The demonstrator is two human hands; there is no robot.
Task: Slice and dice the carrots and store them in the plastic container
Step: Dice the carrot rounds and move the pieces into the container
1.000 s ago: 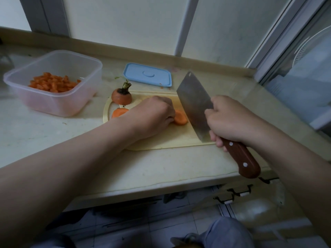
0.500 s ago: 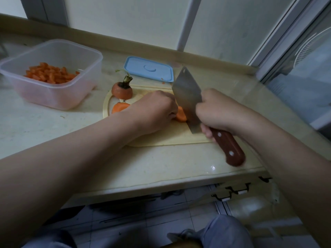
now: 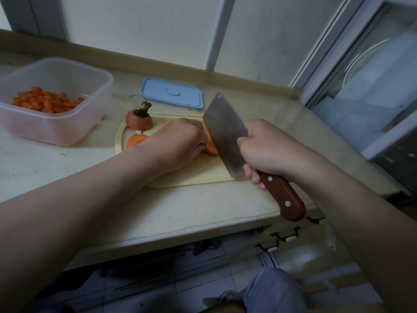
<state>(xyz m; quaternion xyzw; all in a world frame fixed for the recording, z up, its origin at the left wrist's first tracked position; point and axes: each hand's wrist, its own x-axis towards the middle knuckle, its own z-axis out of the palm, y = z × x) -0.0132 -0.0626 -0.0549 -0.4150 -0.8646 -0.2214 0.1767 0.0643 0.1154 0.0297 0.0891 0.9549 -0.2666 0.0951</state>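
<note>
Carrot (image 3: 211, 146) pinned under left hand (image 3: 178, 143), just beside cleaver (image 3: 225, 136) in right hand (image 3: 264, 150)

One container (image 3: 94, 86) stands at the upper left of the frame; the dice (image 3: 45, 102) heaped inside it are too many to count. One lid (image 3: 171, 93) lies at upper centre. One board (image 3: 191, 177) lies at centre, on one counter (image 3: 180, 211). Three carrot parts show on the board: one top (image 3: 138, 122) with its stalk at the board's upper left, one slice (image 3: 136, 140) just below it, and one chunk (image 3: 212, 146) at centre. There is one cleaver (image 3: 225, 132), and two rivets (image 3: 269, 178) show on its handle (image 3: 291, 208). Two hands are in view: the left hand (image 3: 178, 143) at centre, curled over the chunk, and the right hand (image 3: 264, 147) right of centre, gripping the cleaver.
</note>
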